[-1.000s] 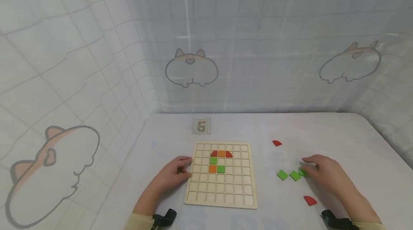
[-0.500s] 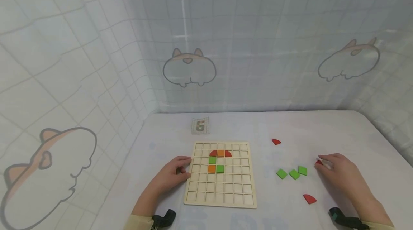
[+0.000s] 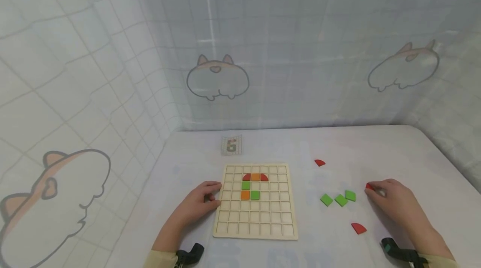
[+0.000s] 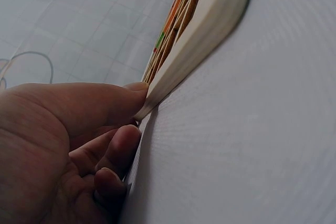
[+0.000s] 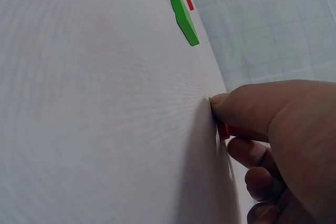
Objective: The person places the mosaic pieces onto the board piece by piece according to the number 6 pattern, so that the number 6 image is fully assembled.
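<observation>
In the head view, my left hand (image 3: 201, 199) lies at the left edge of the light wooden grid board (image 3: 255, 229). Its thumb and forefinger touch that edge a little apart; in the left wrist view the thumb tip meets the board's side. My right hand (image 3: 394, 201) pinches a red quarter-circle tile (image 3: 369, 186) on the table at the right, mostly covered by thumb and forefinger. Set into the board are red quarter-round tiles (image 3: 264, 177), orange square tiles (image 3: 245, 195) and green square tiles (image 3: 255, 195).
Three loose green square tiles (image 3: 341, 200) lie between board and right hand. One red quarter-circle tile (image 3: 319, 163) lies behind them, another red quarter-circle tile (image 3: 358, 228) in front. A small pattern card (image 3: 231, 145) sits behind the board. Patterned curtains (image 3: 293, 72) enclose the table.
My right hand has moved right from the rightmost green tile to a red quarter-circle tile and pinches it. The left hand has stayed at the board's edge.
</observation>
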`<state>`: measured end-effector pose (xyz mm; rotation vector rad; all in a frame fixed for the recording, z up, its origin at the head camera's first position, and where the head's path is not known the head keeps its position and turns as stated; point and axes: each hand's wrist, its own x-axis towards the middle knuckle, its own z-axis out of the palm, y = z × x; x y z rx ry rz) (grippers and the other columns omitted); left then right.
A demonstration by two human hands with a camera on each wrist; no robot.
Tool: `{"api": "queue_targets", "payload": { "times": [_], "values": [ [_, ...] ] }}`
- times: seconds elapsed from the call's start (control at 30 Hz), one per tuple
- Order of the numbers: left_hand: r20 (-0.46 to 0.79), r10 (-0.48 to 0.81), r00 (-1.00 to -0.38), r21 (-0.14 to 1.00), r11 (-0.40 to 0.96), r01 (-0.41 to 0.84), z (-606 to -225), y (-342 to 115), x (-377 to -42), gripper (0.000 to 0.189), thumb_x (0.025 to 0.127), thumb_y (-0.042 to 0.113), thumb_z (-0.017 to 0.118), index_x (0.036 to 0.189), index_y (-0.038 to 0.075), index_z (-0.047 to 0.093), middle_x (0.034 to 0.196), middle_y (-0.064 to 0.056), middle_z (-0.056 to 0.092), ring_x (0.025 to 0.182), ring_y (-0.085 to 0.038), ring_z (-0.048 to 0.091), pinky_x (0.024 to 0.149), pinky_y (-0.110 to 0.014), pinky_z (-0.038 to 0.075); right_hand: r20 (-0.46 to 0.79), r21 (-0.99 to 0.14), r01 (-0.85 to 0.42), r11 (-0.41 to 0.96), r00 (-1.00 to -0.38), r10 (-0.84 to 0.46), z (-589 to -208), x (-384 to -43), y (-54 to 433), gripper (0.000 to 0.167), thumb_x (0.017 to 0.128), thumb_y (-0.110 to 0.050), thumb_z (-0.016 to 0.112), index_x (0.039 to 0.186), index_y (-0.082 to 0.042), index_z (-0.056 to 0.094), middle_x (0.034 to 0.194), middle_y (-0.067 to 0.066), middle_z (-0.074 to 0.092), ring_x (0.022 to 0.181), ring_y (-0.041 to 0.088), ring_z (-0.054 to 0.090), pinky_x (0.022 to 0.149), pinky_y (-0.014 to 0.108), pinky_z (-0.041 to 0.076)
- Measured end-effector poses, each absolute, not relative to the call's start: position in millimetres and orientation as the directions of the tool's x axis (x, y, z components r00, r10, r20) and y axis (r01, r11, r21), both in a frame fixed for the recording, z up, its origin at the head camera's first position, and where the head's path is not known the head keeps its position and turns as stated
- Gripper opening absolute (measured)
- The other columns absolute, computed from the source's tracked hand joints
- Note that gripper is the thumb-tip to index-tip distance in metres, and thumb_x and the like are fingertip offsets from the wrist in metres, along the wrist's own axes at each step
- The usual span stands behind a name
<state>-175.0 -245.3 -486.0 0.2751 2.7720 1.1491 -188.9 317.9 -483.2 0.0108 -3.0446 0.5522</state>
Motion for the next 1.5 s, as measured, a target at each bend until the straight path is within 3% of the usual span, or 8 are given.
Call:
{"api": "queue_targets", "payload": {
  "times": [0.5,0.67,0.8,1.1,1.5],
  "values": [
    [-0.013,0.236,-0.972,0.716,0.681,0.156,-485.4,-245.8,-173.6,0.051,0.086,0.015,0.078,0.133,0.003,0.062,0.128,0.000,0.056,0.086,-0.011,0.054,0.078,-0.029,0.043,0.036,-0.379,-0.018,0.925,-0.999,-0.005,-479.5,-189.3,313.3,0.043,0.087,-0.033,0.077,0.107,0.004,0.072,0.105,0.026,0.066,0.103,0.048,0.057,0.083,0.062,0.044],
    [-0.016,0.235,-0.972,0.720,0.677,0.152,-484.9,-246.0,-172.9,0.051,0.086,0.015,0.078,0.133,0.003,0.062,0.129,-0.001,0.056,0.086,-0.012,0.054,0.078,-0.029,0.043,0.020,-0.399,-0.027,0.916,-1.000,-0.021,-473.7,-189.6,305.4,0.045,0.086,-0.036,0.077,0.109,0.002,0.072,0.109,0.025,0.066,0.098,0.042,0.058,0.081,0.059,0.047],
    [-0.030,0.229,-0.973,0.713,0.687,0.140,-485.0,-245.5,-173.9,0.052,0.086,0.016,0.078,0.134,0.005,0.062,0.129,0.001,0.056,0.087,-0.011,0.054,0.079,-0.030,0.043,0.004,-0.404,-0.049,0.913,-0.999,-0.052,-469.4,-190.0,296.2,0.044,0.086,-0.038,0.077,0.110,-0.001,0.073,0.109,0.021,0.067,0.095,0.037,0.060,0.079,0.056,0.049],
    [-0.038,0.225,-0.974,0.711,0.690,0.132,-485.6,-246.2,-174.0,0.053,0.085,0.016,0.078,0.135,0.007,0.062,0.128,0.004,0.055,0.087,-0.011,0.053,0.080,-0.031,0.042,0.092,-0.420,-0.200,0.885,-0.980,-0.177,-462.5,-188.6,271.2,0.033,0.083,-0.031,0.081,0.106,-0.007,0.076,0.097,0.002,0.068,0.086,0.025,0.059,0.074,0.046,0.052],
    [-0.039,0.221,-0.975,0.709,0.694,0.128,-484.7,-245.5,-173.1,0.053,0.086,0.018,0.078,0.135,0.007,0.062,0.128,0.004,0.055,0.087,-0.011,0.053,0.079,-0.031,0.042,0.051,-0.427,-0.257,0.867,-0.964,-0.260,-455.4,-195.1,230.9,0.029,0.084,-0.033,0.080,0.108,-0.016,0.076,0.097,-0.005,0.066,0.087,0.018,0.058,0.073,0.038,0.053]
  ]
}}
